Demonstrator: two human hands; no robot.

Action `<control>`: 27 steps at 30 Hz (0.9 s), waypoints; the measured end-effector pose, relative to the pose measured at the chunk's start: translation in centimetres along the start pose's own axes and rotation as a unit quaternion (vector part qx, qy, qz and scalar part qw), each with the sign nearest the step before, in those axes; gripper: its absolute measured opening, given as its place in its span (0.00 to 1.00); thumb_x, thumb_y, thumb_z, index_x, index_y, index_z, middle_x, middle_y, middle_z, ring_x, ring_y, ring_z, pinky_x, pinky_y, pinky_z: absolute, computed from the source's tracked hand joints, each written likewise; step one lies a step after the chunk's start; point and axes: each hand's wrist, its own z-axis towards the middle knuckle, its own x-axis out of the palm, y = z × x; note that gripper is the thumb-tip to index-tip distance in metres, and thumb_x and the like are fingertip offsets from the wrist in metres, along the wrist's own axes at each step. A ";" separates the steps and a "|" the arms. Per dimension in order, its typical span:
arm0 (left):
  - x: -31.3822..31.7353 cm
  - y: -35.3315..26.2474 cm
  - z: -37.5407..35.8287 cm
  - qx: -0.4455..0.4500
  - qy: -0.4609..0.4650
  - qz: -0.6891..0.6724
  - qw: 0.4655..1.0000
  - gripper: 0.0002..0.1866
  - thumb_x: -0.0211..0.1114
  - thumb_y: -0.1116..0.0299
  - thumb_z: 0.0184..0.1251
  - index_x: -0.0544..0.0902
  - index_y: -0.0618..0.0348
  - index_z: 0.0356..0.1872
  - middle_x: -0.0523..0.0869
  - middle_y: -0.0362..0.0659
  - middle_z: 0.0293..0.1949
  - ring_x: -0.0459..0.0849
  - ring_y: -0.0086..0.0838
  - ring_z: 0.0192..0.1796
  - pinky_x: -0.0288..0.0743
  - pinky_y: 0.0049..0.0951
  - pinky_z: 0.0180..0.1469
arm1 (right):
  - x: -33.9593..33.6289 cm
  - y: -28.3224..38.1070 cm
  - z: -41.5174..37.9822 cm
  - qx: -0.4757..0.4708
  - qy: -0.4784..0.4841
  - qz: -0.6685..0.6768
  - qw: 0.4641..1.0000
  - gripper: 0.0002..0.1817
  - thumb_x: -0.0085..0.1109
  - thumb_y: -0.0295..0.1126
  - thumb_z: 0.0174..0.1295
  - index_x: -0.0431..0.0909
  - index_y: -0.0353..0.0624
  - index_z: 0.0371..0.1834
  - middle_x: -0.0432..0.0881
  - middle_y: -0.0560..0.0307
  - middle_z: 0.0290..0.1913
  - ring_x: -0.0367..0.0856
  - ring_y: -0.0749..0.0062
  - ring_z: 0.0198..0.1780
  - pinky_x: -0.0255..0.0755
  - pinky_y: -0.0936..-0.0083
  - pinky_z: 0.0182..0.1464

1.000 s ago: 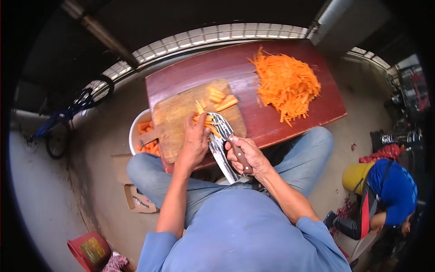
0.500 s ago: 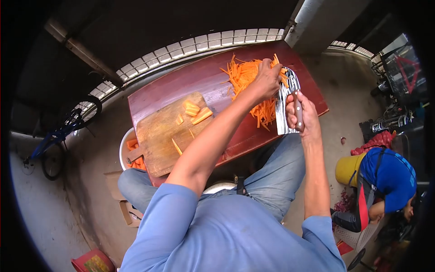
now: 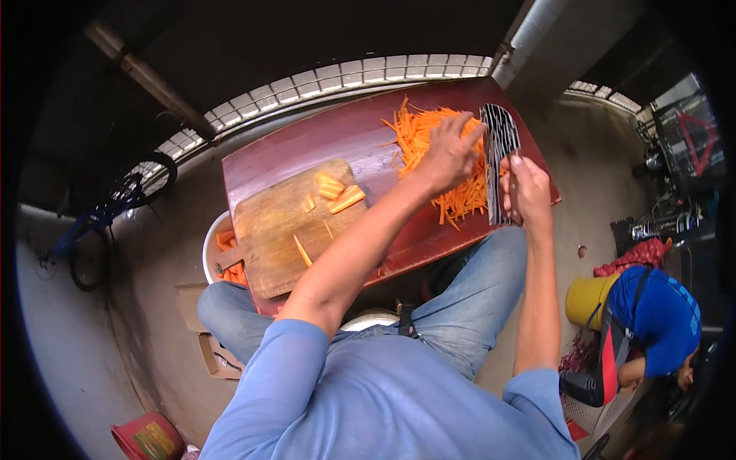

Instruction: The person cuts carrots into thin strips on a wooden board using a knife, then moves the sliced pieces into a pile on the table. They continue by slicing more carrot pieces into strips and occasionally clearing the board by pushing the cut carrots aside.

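Your right hand is gripping the cleaver, blade upright beside the carrot shreds. Your left hand (fingers spread loose) is resting on that pile, holding nothing.

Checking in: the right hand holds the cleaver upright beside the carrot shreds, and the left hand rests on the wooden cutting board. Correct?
Not quite. In the head view the left hand is on the carrot shreds, not the wooden cutting board. The right hand does hold the cleaver upright beside them.
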 end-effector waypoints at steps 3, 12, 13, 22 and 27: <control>-1.1 -1.1 -1.2 0.050 0.002 0.093 0.994 0.40 0.71 0.70 0.67 0.75 0.54 0.84 0.72 0.58 0.83 0.71 0.56 0.82 0.65 0.67 0.75 | 0.5 -0.4 -1.3 0.026 0.028 0.112 0.993 0.20 0.57 0.48 0.90 0.83 0.39 0.53 0.82 0.63 0.27 0.75 0.85 0.16 0.67 0.82 0.15; -5.1 3.0 -8.5 -0.119 -0.117 -0.087 0.982 0.27 0.74 0.68 0.66 0.88 0.60 0.68 0.84 0.56 0.72 0.81 0.50 0.75 0.70 0.50 0.76 | 3.9 -0.1 -6.5 -0.205 -0.006 -0.283 0.937 0.14 0.70 0.33 0.80 0.87 0.34 0.60 0.95 0.47 0.46 0.96 0.55 0.45 0.87 0.59 0.49; -6.6 2.8 -9.5 -0.173 -0.145 -0.138 0.964 0.26 0.75 0.67 0.67 0.89 0.61 0.66 0.86 0.55 0.69 0.83 0.49 0.72 0.71 0.44 0.75 | 4.3 -0.5 -7.0 -0.264 0.023 -0.359 0.895 0.14 0.72 0.33 0.76 0.87 0.37 0.59 0.95 0.42 0.46 0.96 0.47 0.44 0.88 0.57 0.47; -8.2 1.7 -1.1 -0.009 0.133 0.089 0.987 0.45 0.86 0.41 0.54 0.87 0.47 0.74 0.82 0.55 0.73 0.73 0.52 0.78 0.63 0.61 0.75 | 3.3 -1.2 -6.6 -0.338 0.095 -0.552 0.757 0.16 0.78 0.35 0.69 0.82 0.48 0.54 0.89 0.52 0.39 0.92 0.54 0.40 0.86 0.56 0.43; -5.7 1.8 3.9 0.091 0.170 0.242 0.951 0.34 0.87 0.49 0.60 0.90 0.46 0.67 0.86 0.47 0.66 0.78 0.45 0.73 0.64 0.58 0.72 | 3.0 0.2 -6.7 -0.356 0.087 -0.564 0.740 0.15 0.78 0.33 0.69 0.82 0.48 0.53 0.88 0.55 0.38 0.92 0.57 0.40 0.85 0.58 0.43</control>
